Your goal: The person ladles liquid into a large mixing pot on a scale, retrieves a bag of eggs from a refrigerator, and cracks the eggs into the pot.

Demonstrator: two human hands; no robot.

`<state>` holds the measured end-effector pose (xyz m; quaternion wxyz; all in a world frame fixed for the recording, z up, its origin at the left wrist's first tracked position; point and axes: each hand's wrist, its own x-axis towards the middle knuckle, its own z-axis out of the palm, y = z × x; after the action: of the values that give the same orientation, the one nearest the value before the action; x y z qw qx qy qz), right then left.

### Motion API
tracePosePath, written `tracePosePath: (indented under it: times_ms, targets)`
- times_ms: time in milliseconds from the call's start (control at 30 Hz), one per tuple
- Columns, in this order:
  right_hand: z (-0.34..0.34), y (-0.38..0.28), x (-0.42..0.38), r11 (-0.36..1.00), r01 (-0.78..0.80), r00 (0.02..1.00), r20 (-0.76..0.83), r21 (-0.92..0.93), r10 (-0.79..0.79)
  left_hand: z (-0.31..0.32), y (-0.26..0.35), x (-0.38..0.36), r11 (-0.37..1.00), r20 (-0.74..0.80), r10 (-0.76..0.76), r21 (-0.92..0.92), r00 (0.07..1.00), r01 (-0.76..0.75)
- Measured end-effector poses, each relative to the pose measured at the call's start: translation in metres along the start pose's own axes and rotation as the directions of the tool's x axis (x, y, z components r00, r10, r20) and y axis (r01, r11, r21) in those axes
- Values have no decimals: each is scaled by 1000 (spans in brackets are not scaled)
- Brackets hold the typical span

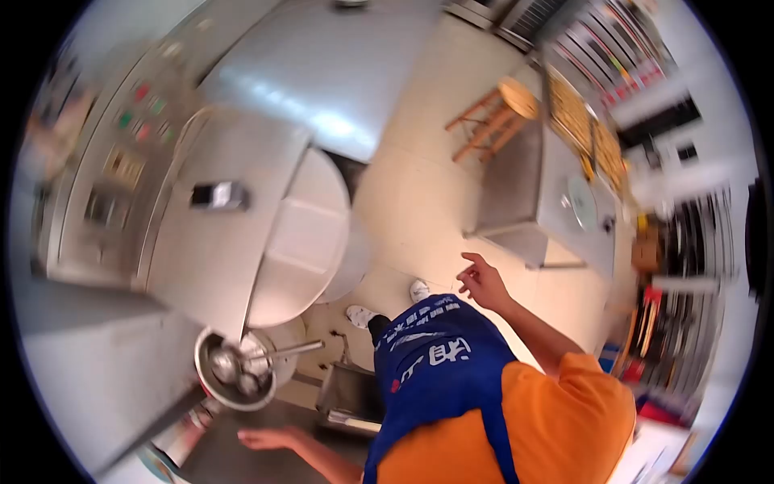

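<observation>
My left hand [270, 438] is stretched out low on the left, over a grey metal surface [234, 456]. Its fingers point left and look straight, with nothing visible in them. Just beyond it stands a metal pot [260, 401] that holds a ladle [294, 349] and other shiny round metal pieces; the hand is apart from it. My right hand [482, 282] hangs in the air over the tiled floor, its fingers apart and nothing held. Between my arms is a blue apron [439, 347] with white lettering, worn over an orange shirt.
A large steel machine [205, 242] with a rounded front and a button panel [145, 113] stands left, a small dark box [219, 195] on top. At right, a steel table [564, 218] carries trays of yellowish pieces [572, 105]. A wooden stool [516, 98] and racks [685, 323] stand nearby.
</observation>
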<state>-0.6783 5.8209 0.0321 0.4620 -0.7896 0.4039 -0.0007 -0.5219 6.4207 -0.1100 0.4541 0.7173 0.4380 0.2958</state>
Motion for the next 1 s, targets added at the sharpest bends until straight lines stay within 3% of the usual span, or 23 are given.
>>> tracePosePath:
  times_ms: [33,100,167,233,367,500,567,600,700,767,867,933,1000]
  targets:
    - [0,10,-2,999,-28,999,-31,19,28,13,75,-39,999,-119,47,20,992,-44]
    - [-13,30,-6,988,-103,992,-66,113,111,25,140,-73,926,16,343,-172,939,-335]
    - [-34,48,-9,951,-196,970,-99,238,224,44,212,-142,808,121,528,-378,841,-453]
    - [-59,84,-3,883,-201,945,-153,424,289,62,233,-185,741,256,621,-500,741,-448]
    - [-139,188,16,602,-14,815,-340,798,469,80,263,-293,637,395,761,-604,515,-479]
    - [-262,295,44,421,246,597,-479,873,644,86,262,-400,784,643,606,-581,468,-218]
    - [-321,373,73,351,302,539,-463,886,704,85,261,-464,838,716,529,-527,455,-146]
    - [-345,405,90,311,332,510,-446,891,735,80,265,-503,849,701,515,-497,493,-180]
    - [-409,466,127,153,455,375,-345,877,861,77,260,-585,903,779,398,-426,485,-58]
    - [-417,500,147,13,534,434,-287,845,854,76,253,-622,929,832,339,-371,439,-13]
    - [-423,524,176,-352,624,690,-280,697,668,81,243,-671,955,907,258,-291,333,53]
    - [-435,509,174,-324,624,666,-267,711,697,74,263,-710,956,912,274,-292,305,12]
    - [-437,512,170,-210,619,646,-338,757,685,76,259,-722,959,911,279,-280,303,-40]
